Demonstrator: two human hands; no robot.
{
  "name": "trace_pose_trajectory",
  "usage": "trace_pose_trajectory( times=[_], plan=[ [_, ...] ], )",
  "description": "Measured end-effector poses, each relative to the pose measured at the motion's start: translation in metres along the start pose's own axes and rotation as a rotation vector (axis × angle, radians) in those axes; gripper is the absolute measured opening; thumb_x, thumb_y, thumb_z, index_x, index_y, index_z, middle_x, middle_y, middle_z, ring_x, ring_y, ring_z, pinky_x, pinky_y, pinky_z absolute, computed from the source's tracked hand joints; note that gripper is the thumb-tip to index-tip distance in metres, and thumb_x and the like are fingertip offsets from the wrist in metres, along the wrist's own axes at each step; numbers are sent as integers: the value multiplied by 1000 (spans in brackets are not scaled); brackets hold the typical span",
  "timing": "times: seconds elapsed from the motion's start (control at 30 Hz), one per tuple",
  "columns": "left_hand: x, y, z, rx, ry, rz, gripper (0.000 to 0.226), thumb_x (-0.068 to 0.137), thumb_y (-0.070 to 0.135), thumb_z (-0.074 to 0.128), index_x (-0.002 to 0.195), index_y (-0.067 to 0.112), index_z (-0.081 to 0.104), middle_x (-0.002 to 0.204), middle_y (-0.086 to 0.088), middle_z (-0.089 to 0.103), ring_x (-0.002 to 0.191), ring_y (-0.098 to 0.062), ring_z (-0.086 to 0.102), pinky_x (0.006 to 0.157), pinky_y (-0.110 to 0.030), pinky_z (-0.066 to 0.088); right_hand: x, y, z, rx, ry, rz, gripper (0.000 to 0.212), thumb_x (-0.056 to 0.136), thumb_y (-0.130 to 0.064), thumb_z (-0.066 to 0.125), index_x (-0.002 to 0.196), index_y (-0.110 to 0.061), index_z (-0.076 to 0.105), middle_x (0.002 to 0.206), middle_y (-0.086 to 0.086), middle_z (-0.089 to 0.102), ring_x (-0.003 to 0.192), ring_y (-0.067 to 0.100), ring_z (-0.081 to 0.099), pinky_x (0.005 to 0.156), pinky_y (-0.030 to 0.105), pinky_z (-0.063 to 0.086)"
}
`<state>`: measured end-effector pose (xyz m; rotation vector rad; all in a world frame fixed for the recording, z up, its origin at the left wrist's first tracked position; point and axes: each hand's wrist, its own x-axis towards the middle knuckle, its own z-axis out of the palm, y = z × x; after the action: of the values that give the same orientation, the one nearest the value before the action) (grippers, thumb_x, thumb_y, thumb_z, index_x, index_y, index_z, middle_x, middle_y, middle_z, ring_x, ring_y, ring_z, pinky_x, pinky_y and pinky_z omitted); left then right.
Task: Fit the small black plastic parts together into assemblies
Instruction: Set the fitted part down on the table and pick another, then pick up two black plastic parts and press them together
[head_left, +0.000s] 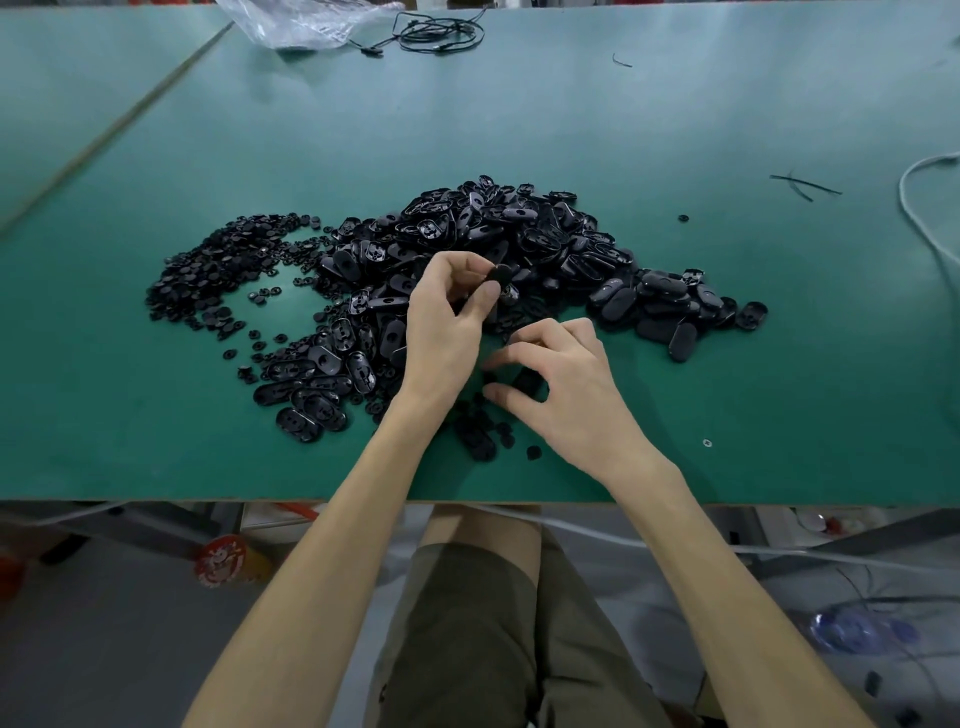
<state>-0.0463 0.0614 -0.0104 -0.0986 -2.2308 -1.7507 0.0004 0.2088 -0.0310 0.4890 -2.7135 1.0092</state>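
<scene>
A big heap of black oval shells (498, 228) lies mid-table, with a spread of small round black parts (218, 265) to its left. A row of closed oval pieces (670, 306) sits at the right of the heap. My left hand (447, 322) is raised over the heap and pinches a black oval part (501, 274) between thumb and fingers. Just nearer, my right hand (561, 384) has its fingers curled round a small black part (527, 382) low over the table. Several small black pieces (483, 436) lie below the hands.
The green table (727, 364) ends at a front edge near my lap. A clear plastic bag (301, 21) and a coiled black cable (441, 31) lie at the far edge. A white cord (919, 208) runs along the right side. Black ties (802, 183) lie right.
</scene>
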Motion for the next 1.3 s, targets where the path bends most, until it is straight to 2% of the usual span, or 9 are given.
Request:
trace_pose_trajectory(
  times=[0.13, 0.27, 0.37, 0.5, 0.8, 0.97, 1.1, 1.2, 1.3],
  plan=[
    [0, 0, -1, -210, 26, -45, 12, 101, 2, 63, 110, 10, 64, 103, -12, 72, 97, -22, 73, 91, -34, 58, 0, 0, 1, 12, 27, -4, 13, 91, -33, 79, 98, -23, 76, 109, -9, 61, 109, 15, 38, 103, 39, 39],
    [1, 0, -3, -386, -24, -104, 14, 101, 3, 63, 115, 3, 67, 98, -10, 74, 89, -20, 72, 79, -33, 58, 1, -1, -1, 47, 13, 17, 11, 91, -27, 80, 94, -20, 73, 105, -8, 63, 109, 16, 40, 103, 37, 40],
    [2, -2, -3, -387, -77, -99, 19, 99, 2, 66, 117, 3, 71, 96, -7, 75, 84, -16, 67, 77, -33, 53, 1, -2, -4, 102, 43, 28, 9, 91, -17, 78, 91, -18, 69, 96, -13, 63, 106, 14, 43, 98, 28, 40],
    [1, -4, -2, -309, -149, -70, 25, 94, 3, 72, 119, 8, 74, 89, 3, 75, 83, -10, 68, 77, -23, 52, 1, -2, -6, 192, 121, 108, 7, 95, -11, 72, 96, -16, 67, 88, -23, 59, 99, 11, 50, 81, 15, 39],
    [0, -5, 0, -354, -244, -58, 25, 95, 10, 74, 120, 7, 75, 94, -5, 78, 86, -17, 74, 83, -27, 58, 1, -7, -12, 362, 350, 121, 11, 102, -9, 64, 107, -17, 70, 103, -6, 70, 94, 0, 64, 81, 7, 44],
    [1, -7, -1, -324, -241, -58, 26, 95, 10, 74, 122, 9, 75, 92, -3, 78, 79, -14, 70, 80, -24, 56, 0, -8, -14, 338, 406, 112, 15, 103, -9, 63, 112, -17, 72, 108, -1, 69, 94, 5, 64, 79, 11, 47],
    [0, -6, -1, -299, -228, -30, 27, 96, 13, 73, 124, 13, 75, 104, -18, 75, 87, -17, 68, 84, -33, 59, 0, -8, -16, 333, 442, 134, 17, 103, -11, 63, 112, -18, 76, 105, -3, 68, 89, 7, 63, 74, 14, 48],
    [0, -5, 0, -312, -230, -19, 26, 99, 8, 68, 124, 12, 74, 107, -20, 72, 100, -24, 74, 93, -38, 60, 0, -9, -16, 395, 444, 169, 16, 103, -12, 64, 108, -19, 77, 106, -8, 73, 92, 9, 69, 79, 21, 53],
    [-1, -5, 3, -367, -234, -60, 24, 101, 2, 64, 125, 3, 69, 101, -20, 64, 97, -34, 76, 85, -39, 63, -1, -10, -17, 470, 446, 216, 15, 103, -12, 63, 107, -20, 75, 101, -13, 77, 89, 10, 73, 80, 29, 57]
  ],
)
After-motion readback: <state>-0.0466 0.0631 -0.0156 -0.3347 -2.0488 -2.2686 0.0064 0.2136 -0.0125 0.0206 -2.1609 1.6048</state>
